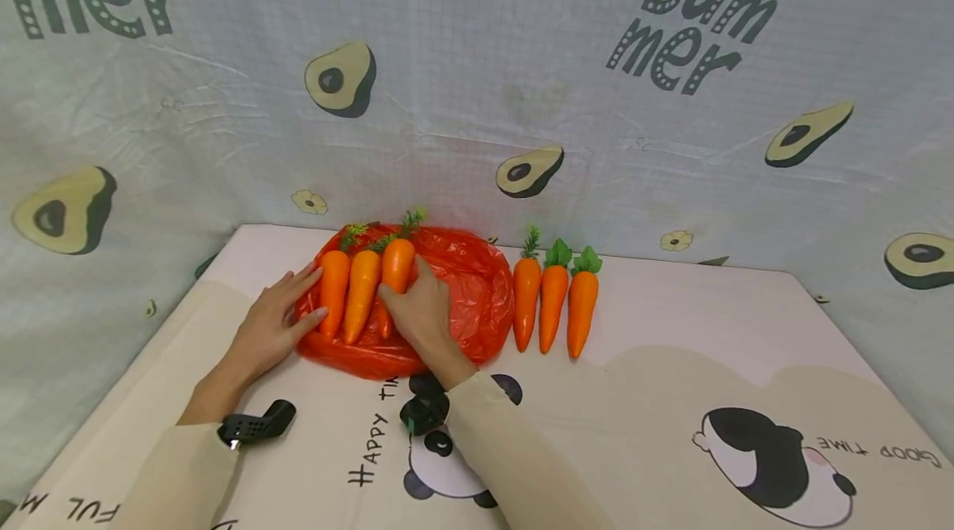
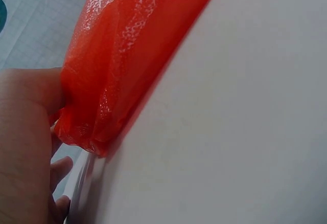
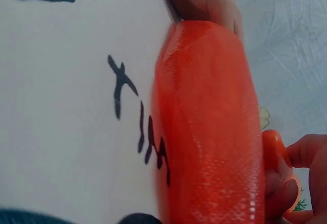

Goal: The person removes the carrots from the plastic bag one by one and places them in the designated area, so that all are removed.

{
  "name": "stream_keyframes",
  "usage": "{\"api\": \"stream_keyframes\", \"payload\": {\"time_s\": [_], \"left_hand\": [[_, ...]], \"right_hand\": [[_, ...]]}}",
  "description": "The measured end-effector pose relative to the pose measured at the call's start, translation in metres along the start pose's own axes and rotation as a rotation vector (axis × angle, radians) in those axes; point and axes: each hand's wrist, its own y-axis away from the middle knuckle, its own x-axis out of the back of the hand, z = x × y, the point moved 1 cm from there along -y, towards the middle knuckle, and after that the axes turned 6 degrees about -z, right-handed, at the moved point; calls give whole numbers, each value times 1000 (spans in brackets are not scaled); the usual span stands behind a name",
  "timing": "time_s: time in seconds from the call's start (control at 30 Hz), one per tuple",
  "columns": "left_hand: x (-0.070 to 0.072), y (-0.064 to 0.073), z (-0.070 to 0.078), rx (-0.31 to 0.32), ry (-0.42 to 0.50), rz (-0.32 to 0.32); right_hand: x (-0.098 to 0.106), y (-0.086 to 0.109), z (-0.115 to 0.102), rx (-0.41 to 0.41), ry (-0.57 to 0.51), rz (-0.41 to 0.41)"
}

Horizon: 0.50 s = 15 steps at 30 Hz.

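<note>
A red plastic bag point(image 1: 477, 298) lies spread on the table with three orange carrots on it, side by side, green tops pointing away. My right hand point(image 1: 423, 306) pinches the rightmost of these carrots point(image 1: 398, 261) between thumb and fingers; the right wrist view shows this carrot point(image 3: 273, 150) behind the bag's side. My left hand point(image 1: 276, 319) rests over the bag's left rim, fingers apart, with fingertips beside the leftmost carrot point(image 1: 334, 286). Between them lies the middle carrot point(image 1: 362, 290). In the left wrist view the thumb touches the bag point(image 2: 117, 65).
Right of the bag, three more carrots point(image 1: 553, 306) lie in a row on the table point(image 1: 671, 331), their leafy tops pointing away. A printed cloth point(image 1: 447, 58) hangs behind the table. Both wrists wear dark straps point(image 1: 249, 428).
</note>
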Motion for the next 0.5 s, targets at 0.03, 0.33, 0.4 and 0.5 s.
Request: {"api": "stream_keyframes", "payload": {"time_s": [0.03,0.33,0.4,0.5], "left_hand": [[0,0,0,-3,-1,3],[1,1,1,-5,2,6],[1,1,2,-4,1,4],[0,1,2,-3,-1,3]], "right_hand": [[1,0,-1,6,4,4],[15,2,-3,33,-45,-1],[18,3,-2,29,-48,2],[22,5,0,26,-49,10]]}}
